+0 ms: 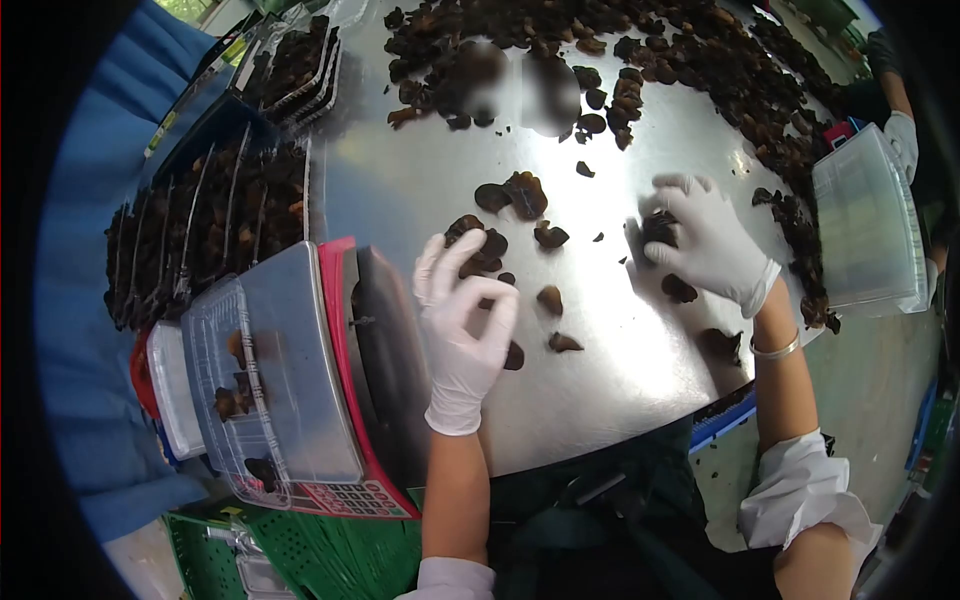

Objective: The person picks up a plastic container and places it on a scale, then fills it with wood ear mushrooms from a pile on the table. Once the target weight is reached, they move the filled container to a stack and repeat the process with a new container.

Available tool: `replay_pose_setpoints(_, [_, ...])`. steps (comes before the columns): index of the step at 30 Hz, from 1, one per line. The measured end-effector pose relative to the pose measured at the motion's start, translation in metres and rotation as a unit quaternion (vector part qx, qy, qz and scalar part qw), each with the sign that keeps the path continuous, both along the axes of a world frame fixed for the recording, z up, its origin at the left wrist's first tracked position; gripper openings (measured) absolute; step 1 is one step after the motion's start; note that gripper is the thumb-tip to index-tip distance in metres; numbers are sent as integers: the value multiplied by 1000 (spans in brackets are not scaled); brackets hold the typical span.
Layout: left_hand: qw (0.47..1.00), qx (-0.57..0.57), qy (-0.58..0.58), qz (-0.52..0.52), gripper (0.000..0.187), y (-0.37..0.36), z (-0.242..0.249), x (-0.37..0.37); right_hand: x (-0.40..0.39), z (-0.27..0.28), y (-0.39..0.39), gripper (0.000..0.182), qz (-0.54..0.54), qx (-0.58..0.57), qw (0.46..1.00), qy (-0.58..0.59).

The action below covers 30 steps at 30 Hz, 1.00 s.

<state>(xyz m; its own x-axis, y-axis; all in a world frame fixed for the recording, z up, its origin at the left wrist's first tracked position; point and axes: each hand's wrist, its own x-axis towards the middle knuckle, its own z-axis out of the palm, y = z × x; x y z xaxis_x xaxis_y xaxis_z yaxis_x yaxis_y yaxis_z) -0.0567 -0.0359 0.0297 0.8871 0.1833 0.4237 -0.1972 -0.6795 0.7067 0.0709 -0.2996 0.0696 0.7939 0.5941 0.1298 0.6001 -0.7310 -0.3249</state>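
Note:
My left hand, in a white glove, has thumb and forefinger curled together in a ring. Whether anything sits between those fingertips I cannot make out. Several dark wood ear mushroom pieces lie on the metal table just beyond it, and one shows beside its thumb. Over the right part of the table, my gloved right hand has its fingers curled round a dark wood ear mushroom. Another piece rests below that hand.
A pink scale carries a clear plastic tray with a few pieces in it. Filled trays stand behind. Mushroom heaps cover the table's far side. Clear containers stand at right, near another person's gloved hand.

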Motion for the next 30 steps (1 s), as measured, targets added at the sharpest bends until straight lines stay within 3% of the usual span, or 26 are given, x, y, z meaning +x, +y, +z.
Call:
replay_pose_setpoints(1, [999,-11,-2,40,7,-1,3,0,4,2,6,29,-5,-11,999,-49])
replay_pose_setpoints(3, [982,-155,5,110,17,-3,1,3,14,-3,34,36,41,47,997,-40])
replay_pose_setpoints(4, [982,-156,6,110,17,-2,-1,4,18,-12,51,45,79,92,992,-17])
replay_pose_setpoints(6, [961,-242,-14,137,21,5,-3,3,21,-33,81,56,78,46,992,-87])
replay_pose_setpoints(7, [961,-241,-13,138,21,8,-5,3,16,-37,93,56,79,47,992,-86])
replay_pose_setpoints(9, [957,-241,-22,158,31,11,-7,4,-9,-42,109,61,136,150,971,125])
replay_pose_setpoints(11, [958,-239,-22,158,34,11,-9,6,-57,-25,113,60,234,69,970,-7])
replay_pose_setpoints(14, [962,-231,-11,148,37,10,-8,7,-95,3,89,57,302,32,952,41])
replay_pose_setpoints(16, [966,-217,-5,139,37,8,-6,7,-97,16,65,52,363,91,920,116])
replay_pose_setpoints(19, [964,-220,4,146,37,9,-7,7,-74,33,14,44,288,123,933,176])
replay_pose_setpoints(21, [963,-217,1,158,37,9,-7,7,-82,42,-28,37,160,107,966,175])
replay_pose_setpoints(22, [960,-231,2,159,38,9,-8,7,-90,40,-46,37,155,103,967,175])
replay_pose_setpoints(24, [956,-247,3,159,38,9,-9,7,-108,30,-71,35,37,125,972,197])
replay_pose_setpoints(28, [959,-239,-3,151,39,7,-10,7,-137,8,-65,48,102,51,992,61])
replay_pose_setpoints(30, [962,-229,0,149,39,8,-12,5,-142,-9,-64,35,141,37,987,71])
